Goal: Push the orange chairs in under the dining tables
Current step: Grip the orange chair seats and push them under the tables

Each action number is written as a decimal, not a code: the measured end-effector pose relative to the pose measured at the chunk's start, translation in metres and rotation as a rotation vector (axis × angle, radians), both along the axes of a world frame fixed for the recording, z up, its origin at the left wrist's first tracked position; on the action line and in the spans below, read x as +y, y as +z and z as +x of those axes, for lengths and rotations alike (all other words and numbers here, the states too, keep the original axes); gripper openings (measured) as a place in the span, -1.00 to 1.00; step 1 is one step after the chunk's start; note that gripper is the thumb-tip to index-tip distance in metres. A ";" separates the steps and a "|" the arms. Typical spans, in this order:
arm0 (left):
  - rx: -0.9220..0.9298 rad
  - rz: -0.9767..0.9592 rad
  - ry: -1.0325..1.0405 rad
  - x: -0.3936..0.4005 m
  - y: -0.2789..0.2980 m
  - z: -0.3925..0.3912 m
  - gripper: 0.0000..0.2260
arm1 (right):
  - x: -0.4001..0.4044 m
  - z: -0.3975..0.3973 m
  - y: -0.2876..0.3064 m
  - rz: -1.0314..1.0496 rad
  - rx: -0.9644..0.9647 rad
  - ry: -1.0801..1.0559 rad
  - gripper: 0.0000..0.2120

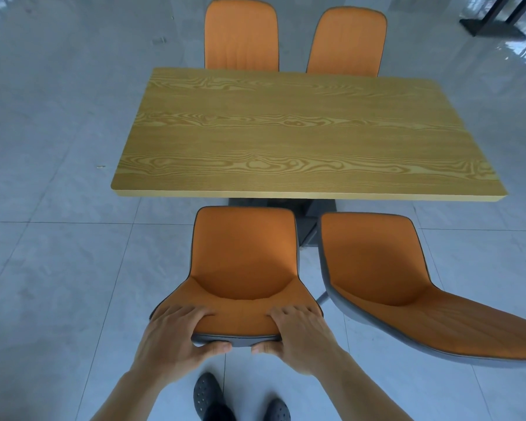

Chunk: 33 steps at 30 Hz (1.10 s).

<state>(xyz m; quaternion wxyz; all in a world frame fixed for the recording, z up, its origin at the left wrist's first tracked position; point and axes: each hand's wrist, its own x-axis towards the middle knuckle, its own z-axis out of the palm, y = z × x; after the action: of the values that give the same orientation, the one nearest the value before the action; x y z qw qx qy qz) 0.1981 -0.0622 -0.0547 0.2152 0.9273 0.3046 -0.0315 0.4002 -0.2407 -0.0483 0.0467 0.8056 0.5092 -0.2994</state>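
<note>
We clamp both hands, left (176,332) and right (301,332), on the backrest top of the near orange chair (243,256). Its seat points straight at the bench (307,132), front edge just short of it.

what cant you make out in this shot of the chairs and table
Head view only:
- Far chairs: seats and legs hidden behind the table.
- Held chair: legs hidden under its own seat.
- Right chair: backrest cut off by the right edge.
- Left hand and right hand: palms hidden against the backrest.
</note>
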 end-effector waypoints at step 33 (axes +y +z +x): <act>-0.038 0.004 -0.022 0.006 -0.006 -0.005 -0.24 | 0.001 -0.012 -0.004 0.031 -0.061 -0.030 -0.09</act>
<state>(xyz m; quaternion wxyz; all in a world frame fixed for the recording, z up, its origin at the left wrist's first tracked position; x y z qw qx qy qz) 0.1928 -0.0567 -0.0610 0.2187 0.9315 0.2903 -0.0158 0.3878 -0.2398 -0.0520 0.0453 0.8225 0.5000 -0.2674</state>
